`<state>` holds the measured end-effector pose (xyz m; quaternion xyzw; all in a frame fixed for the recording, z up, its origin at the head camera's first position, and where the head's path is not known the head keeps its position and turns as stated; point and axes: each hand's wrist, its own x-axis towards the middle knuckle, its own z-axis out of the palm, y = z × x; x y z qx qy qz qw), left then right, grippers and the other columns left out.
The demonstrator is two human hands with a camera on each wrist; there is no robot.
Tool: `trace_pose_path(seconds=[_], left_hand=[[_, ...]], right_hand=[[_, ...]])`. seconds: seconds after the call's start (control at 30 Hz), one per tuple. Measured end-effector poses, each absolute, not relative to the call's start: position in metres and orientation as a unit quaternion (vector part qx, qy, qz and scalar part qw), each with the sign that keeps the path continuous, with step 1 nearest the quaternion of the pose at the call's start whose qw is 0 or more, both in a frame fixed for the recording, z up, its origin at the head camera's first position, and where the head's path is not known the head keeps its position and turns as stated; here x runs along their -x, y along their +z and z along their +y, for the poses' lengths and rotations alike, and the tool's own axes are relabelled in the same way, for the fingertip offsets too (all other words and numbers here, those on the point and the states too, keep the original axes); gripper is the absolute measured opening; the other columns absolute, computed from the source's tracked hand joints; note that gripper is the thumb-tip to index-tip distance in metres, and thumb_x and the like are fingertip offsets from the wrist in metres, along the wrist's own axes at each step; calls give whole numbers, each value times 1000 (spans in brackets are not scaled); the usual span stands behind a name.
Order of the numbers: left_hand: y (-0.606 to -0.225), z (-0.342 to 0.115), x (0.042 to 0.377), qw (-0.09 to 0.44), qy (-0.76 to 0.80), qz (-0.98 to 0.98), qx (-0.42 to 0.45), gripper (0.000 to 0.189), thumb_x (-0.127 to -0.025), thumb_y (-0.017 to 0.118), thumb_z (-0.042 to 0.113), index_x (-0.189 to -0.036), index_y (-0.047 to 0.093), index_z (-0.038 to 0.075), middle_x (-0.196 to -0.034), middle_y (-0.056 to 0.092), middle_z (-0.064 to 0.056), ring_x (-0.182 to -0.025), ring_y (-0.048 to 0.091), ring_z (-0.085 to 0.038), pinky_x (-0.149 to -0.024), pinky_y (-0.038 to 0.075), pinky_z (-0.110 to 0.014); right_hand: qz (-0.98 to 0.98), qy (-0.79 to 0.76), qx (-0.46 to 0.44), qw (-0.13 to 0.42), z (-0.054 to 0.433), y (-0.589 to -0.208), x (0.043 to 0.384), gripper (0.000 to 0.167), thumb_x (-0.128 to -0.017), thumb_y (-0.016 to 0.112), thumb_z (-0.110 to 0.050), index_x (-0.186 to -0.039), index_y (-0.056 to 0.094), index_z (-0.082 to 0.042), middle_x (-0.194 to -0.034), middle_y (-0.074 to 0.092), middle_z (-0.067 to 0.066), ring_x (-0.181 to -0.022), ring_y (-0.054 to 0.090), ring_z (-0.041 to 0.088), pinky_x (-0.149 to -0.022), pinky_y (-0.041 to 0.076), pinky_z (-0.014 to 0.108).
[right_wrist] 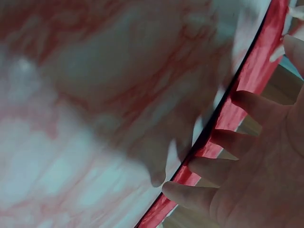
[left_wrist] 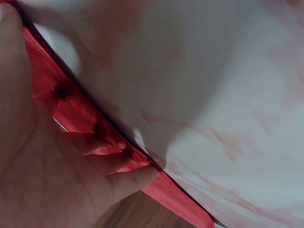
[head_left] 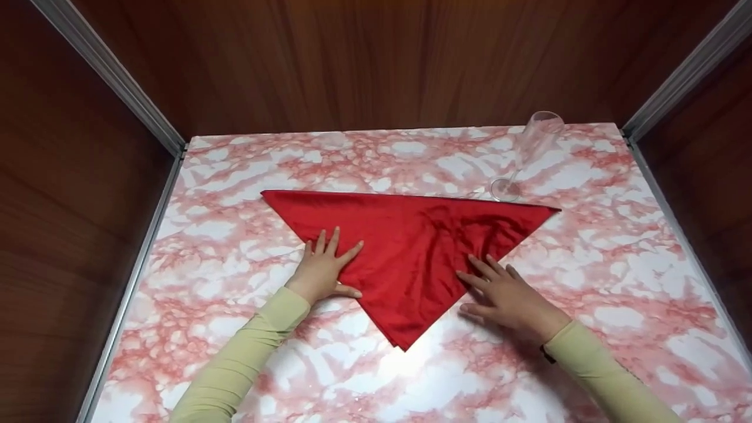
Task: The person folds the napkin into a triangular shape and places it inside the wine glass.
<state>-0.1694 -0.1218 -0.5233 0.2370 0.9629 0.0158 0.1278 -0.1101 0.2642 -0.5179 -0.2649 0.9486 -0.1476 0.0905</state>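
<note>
Red cloth [head_left: 388, 252], hands [head_left: 322, 271] covering edges, sleeves [head_left: 238, 361] cropped

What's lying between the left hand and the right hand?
The red cloth, laid out as a triangle with its point toward the person, lies between the left hand and the right hand; the head view shows this.

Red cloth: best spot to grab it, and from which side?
I'd pinch the red cloth at its near tip, coming from the person's side. It narrows to a point there, uncovered, between the left hand and right hand; two corners look slightly offset, so catch both. A stemmed glass crowds the far edge.
</note>
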Motion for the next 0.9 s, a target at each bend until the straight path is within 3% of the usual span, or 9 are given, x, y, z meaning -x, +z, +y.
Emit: trace_pose_path(seconds=[0.4, 0.9], left_hand=[[-525, -95, 161, 98, -27, 968, -228, 104, -70, 44, 86, -154, 15, 32, -154, 11, -28, -137, 13, -53, -105, 22, -64], [-529, -99, 164, 101, -9, 972, -210, 99, -74, 38, 85, -154, 17, 30, -155, 9, -26, -138, 10, -50, -108, 17, -62]], right_hand=[[948, -155, 259, 100, 287, -514, 131, 68, -86, 62, -56, -144, 46, -23, -153, 29, 10, -139, 19, 43, -106, 8, 67], [952, -134, 264, 76, 275, -520, 118, 75, -86, 57, -62, -145, 44, -18, -154, 25, 14, -142, 14, 38, -110, 4, 60]])
